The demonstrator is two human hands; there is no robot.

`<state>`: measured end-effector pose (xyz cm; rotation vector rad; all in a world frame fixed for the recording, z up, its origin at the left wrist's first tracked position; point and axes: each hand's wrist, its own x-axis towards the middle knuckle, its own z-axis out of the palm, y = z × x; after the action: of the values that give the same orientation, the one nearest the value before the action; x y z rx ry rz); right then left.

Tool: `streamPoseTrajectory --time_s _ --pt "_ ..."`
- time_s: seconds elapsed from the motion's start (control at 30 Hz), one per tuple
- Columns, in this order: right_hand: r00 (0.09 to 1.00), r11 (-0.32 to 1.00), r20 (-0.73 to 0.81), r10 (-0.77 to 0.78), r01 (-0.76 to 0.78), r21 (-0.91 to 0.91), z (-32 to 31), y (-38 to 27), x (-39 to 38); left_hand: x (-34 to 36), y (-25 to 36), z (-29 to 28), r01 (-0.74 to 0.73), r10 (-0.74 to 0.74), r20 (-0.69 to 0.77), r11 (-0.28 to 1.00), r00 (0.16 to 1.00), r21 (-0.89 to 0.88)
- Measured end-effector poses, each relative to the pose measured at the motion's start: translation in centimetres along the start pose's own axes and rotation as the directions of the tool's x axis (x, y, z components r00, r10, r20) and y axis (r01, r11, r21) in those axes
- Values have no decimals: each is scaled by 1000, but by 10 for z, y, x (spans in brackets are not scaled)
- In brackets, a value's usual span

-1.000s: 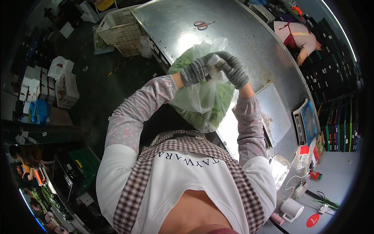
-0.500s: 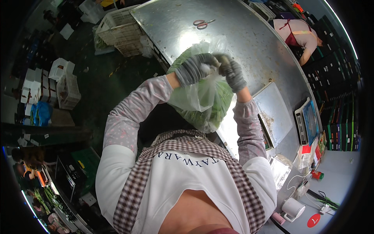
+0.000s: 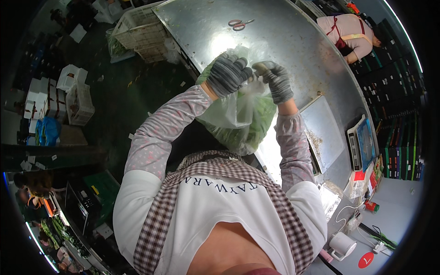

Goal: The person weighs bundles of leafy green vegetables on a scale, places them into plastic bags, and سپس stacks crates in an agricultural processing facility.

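Note:
A clear plastic bag (image 3: 243, 130) full of green leafy vegetables rests at the near edge of the metal table, its gathered neck between my hands. My left hand (image 3: 228, 75), in a grey striped knit glove, is closed at the left of the neck, knuckles up, on the plastic. On the other side my right hand (image 3: 277, 83), gloved alike, has its thumb and fingers bent together at the gathered plastic. The fingertips are partly hidden, so any small tie between them cannot be made out. Red-handled scissors (image 3: 238, 25) lie farther back on the table.
The metal table (image 3: 284, 41) carries a flat pan scale (image 3: 323, 137) with crumbs and a blue-screened display unit (image 3: 362, 142) at right. A white plastic crate (image 3: 140, 27) stands left of the table. Another person (image 3: 346, 32) bends beside dark racks at far right. A white kettle (image 3: 343, 245) is lower right.
My hands have drawn slightly apart at the bag's neck. The left hand has rolled over, showing its knuckles. The person at far right has shifted a little.

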<state>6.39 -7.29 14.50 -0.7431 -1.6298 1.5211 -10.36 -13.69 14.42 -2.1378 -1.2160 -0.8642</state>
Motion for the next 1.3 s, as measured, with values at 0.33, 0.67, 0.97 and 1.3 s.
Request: streamPoseTrajectory --time_s 0.33,0.67,0.97,1.3 --pt "859 965 -477 187 -251 -73 -76 118 -42 -144 -18 14 222 -137 691 974 710 -36" --pt "971 871 -220 90 -185 -456 -76 48 14 -106 66 3 5 77 519 988 851 -154" --pt "985 998 -158 67 -68 -1 -52 89 120 -58 39 -50 463 -227 420 624 879 -630" --pt "623 549 662 -416 752 -363 39 -23 39 -50 -11 28 194 -275 52 520 960 -832"
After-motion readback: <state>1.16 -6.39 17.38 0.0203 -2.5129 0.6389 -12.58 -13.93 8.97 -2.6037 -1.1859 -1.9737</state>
